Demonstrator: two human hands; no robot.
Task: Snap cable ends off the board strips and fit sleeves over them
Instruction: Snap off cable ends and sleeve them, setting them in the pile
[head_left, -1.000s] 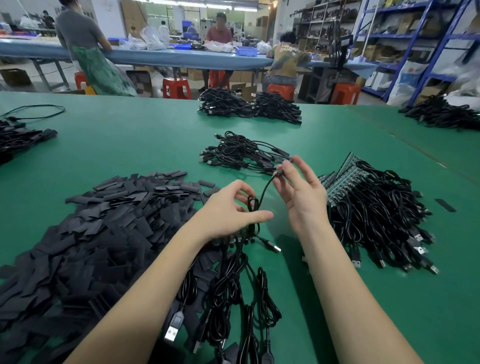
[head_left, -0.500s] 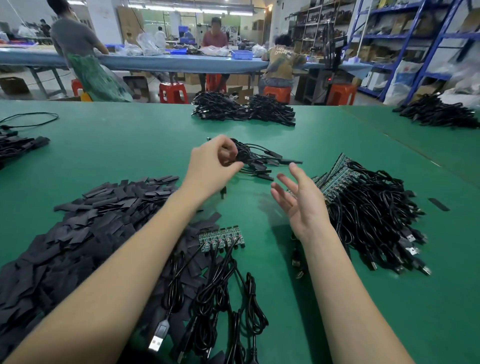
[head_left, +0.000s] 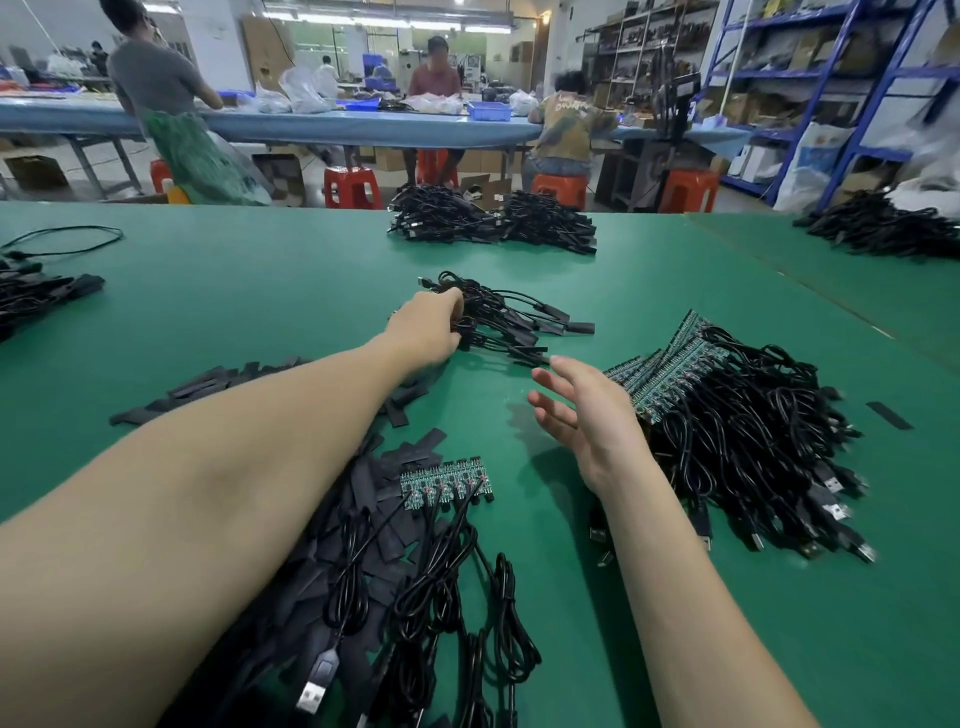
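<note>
My left hand reaches forward to the small pile of sleeved cables in the middle of the green table, its fingers curled round a cable at the pile's left edge. My right hand hovers with straight, spread fingers and holds nothing, just left of the stack of green board strips with their tangled black cables. One board strip with several cables attached lies near me, between my arms. Flat black sleeves are heaped under and left of my left arm.
Larger cable bundles lie at the table's far edge, far right and far left. A single loose sleeve lies to the right. People work at a blue bench behind, with red stools and blue shelving.
My left hand carried a sleeved cable from near me forward to the middle pile. My right hand let go of the cable and opened, staying beside the board strip stack.
</note>
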